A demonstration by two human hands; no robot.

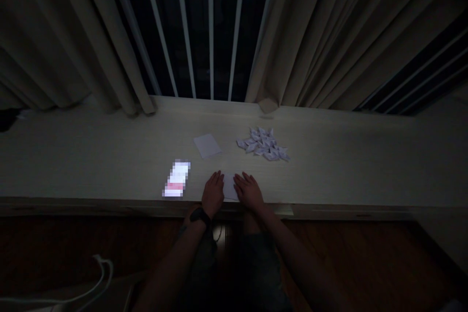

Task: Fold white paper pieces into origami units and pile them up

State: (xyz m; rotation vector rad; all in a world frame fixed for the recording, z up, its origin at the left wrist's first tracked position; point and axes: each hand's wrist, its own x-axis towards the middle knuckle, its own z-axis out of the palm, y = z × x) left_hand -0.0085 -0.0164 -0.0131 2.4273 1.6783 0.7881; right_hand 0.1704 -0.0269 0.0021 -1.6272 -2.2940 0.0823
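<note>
A white sheet of paper (229, 186) lies at the front edge of the pale ledge, between my two hands. My left hand (213, 194) rests along the sheet's left side, fingers stretched forward and lying flat. On the right side, my right hand (249, 192) has its fingers laid out over the sheet's edge. Neither hand visibly grips the paper. Beyond them is another white paper piece (207, 146), set at an angle. A cluster of several folded paper pieces (263, 144) lies to its right. Dim light hides the finer creases.
A lit phone (176, 178), its screen blurred out, lies left of my left hand on the ledge (347, 161). Curtains (314, 34) hang beside the barred window (201, 29) at the back. A white cable (104, 273) runs at lower left.
</note>
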